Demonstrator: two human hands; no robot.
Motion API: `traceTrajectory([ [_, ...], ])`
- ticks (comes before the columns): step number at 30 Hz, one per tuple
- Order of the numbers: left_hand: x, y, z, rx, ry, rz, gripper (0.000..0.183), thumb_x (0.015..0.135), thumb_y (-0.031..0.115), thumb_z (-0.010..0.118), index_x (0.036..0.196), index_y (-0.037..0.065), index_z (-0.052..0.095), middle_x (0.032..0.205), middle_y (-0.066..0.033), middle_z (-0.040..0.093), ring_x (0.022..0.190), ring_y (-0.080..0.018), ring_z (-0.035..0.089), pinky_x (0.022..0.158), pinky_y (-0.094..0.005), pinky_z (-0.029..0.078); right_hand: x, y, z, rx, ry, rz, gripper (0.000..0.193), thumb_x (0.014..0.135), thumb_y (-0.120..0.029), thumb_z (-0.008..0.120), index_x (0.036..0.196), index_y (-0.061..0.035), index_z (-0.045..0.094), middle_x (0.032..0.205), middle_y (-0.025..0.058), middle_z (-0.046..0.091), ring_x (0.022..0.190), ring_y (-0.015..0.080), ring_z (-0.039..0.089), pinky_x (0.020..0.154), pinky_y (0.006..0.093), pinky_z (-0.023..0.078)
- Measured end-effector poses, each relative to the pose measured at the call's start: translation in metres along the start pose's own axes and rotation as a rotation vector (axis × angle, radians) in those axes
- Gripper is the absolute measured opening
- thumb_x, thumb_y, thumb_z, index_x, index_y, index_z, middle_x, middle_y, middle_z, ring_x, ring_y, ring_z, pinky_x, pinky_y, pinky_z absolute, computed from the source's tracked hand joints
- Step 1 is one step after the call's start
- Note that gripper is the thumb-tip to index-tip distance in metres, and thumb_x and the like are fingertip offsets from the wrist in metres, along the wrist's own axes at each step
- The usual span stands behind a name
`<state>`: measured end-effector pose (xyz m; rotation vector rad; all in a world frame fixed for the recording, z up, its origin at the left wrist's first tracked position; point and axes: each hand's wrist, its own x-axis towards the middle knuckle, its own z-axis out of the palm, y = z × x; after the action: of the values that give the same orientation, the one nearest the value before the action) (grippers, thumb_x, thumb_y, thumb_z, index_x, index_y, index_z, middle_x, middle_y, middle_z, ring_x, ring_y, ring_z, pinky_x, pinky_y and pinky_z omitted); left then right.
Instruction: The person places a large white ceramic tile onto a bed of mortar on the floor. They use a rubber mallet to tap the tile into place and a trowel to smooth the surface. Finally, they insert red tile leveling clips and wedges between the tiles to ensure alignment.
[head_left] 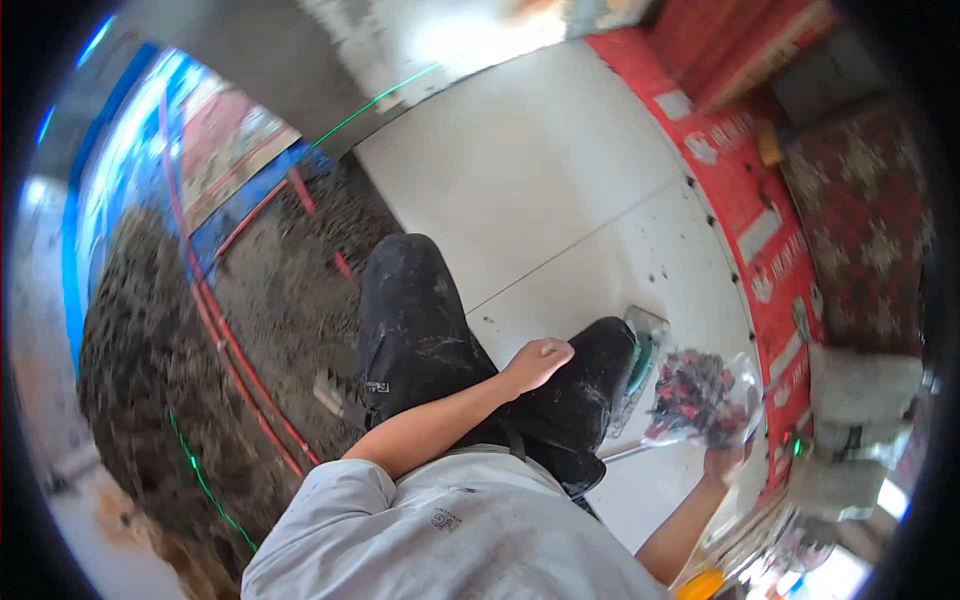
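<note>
My right hand (725, 462) is closed at the lower side of a clear plastic bag (703, 398), holding it up to the right of my knee. Small red and black pieces fill the bag; their exact kind is too blurred to tell. In front of my right thigh, my left hand (540, 364) is closed with its fingers curled in. Whatever it holds, if anything, is hidden. Beside my right knee lies a flat tool with a teal handle (638, 372), partly covered by the knee and the bag.
Large pale tiles (540, 180) cover the floor ahead. Grey wet mortar (270, 290) spreads on the left, crossed by red pipes (225, 350). Red sheeting (745, 210) runs along the right, beside a patterned red mat (870, 200). A green laser line (375, 103) crosses the far wall.
</note>
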<state>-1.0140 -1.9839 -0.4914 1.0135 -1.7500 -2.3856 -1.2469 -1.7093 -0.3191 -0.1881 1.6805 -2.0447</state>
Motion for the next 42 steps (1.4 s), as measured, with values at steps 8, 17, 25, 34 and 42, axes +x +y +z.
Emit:
traceTrajectory([
  [8,0.053,0.083,-0.071,0.105,-0.222,0.004,0.046,0.099,0.033,0.059,0.127,-0.003,0.061,0.112,-0.0101,0.069,0.098,-0.0156,0.062,0.09,-0.0301,0.048,-0.019,-0.028,0.037,-0.137,0.27,-0.12,0.054,0.098,-0.014,0.055,0.15,-0.0073,0.04,0.102,0.0022,0.058,0.085,0.0121,0.055,0.075,0.0288,0.048],
  [17,0.135,0.159,-0.193,0.17,-0.006,-0.025,0.044,0.1,0.032,0.059,0.126,-0.002,0.061,0.117,-0.0125,0.069,0.105,-0.0187,0.065,0.091,-0.031,0.049,-0.025,0.046,0.015,-0.254,0.583,-0.026,0.055,0.096,-0.022,0.061,0.146,-0.0044,0.046,0.121,0.0064,0.06,0.102,0.0124,0.058,0.082,0.026,0.049],
  [25,0.303,0.167,-0.259,0.941,0.25,0.033,0.044,0.1,0.031,0.057,0.126,-0.004,0.06,0.117,-0.0176,0.069,0.105,-0.0267,0.067,0.087,-0.0354,0.051,0.093,0.086,-0.045,-0.406,0.563,0.219,0.055,0.093,-0.012,0.064,0.144,-0.0025,0.047,0.101,-0.0005,0.063,0.095,0.0091,0.059,0.079,0.0247,0.047],
  [34,0.46,0.137,-0.064,0.764,-0.178,0.044,0.037,0.098,0.024,0.062,0.123,-0.002,0.061,0.109,-0.0166,0.071,0.103,-0.0218,0.068,0.089,-0.032,0.052,0.209,0.109,-0.054,-0.669,0.467,0.501,0.026,0.087,-0.006,0.07,0.111,-0.0008,0.063,0.086,0.0031,0.065,0.079,0.012,0.06,0.069,0.0284,0.049],
  [42,0.432,0.133,-0.002,0.515,-0.37,-0.24,0.032,0.099,0.023,0.06,0.119,-0.001,0.064,0.113,-0.0123,0.069,0.106,-0.0183,0.064,0.092,-0.0326,0.05,0.22,0.098,-0.069,-1.307,0.321,0.657,0.052,0.073,0.001,0.065,0.123,-0.0044,0.051,0.114,0.0178,0.058,0.111,0.0383,0.053,0.096,0.0459,0.043],
])
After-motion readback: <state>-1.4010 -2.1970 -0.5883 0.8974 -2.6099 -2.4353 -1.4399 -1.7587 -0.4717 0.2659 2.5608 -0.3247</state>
